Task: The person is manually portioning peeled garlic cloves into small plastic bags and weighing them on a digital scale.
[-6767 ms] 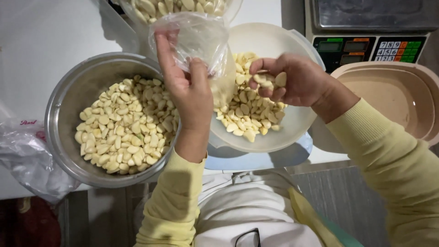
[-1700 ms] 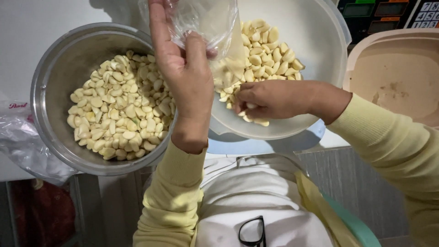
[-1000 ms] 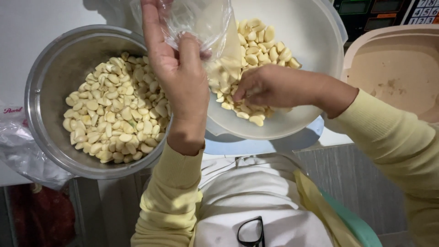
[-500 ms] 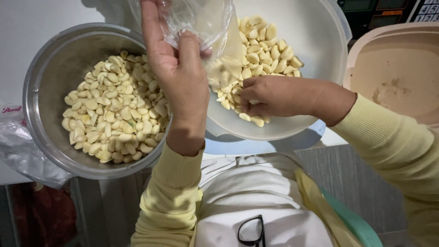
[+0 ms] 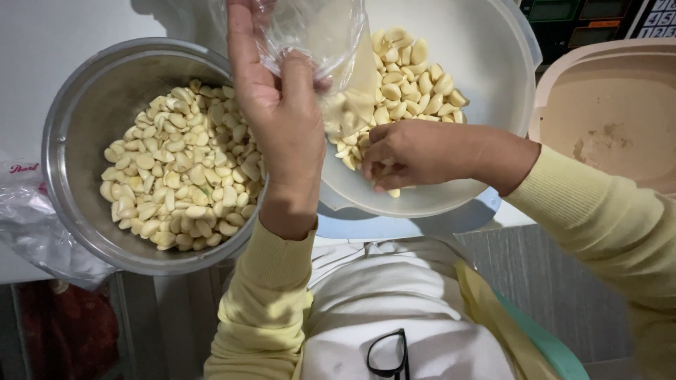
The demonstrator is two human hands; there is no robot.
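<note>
Left hand is pinching the rim of a clear plastic bag, thumb + fingers closed on it. Bag runs upward, away from the body; can't tell where the mouth faces. It's held btwn the steel bowl and white bowl. Right hand is curled tight over peeled garlic cloves in the white bowl.

Beige basin, crumpled plastic bag, black glasses, scale.
</note>
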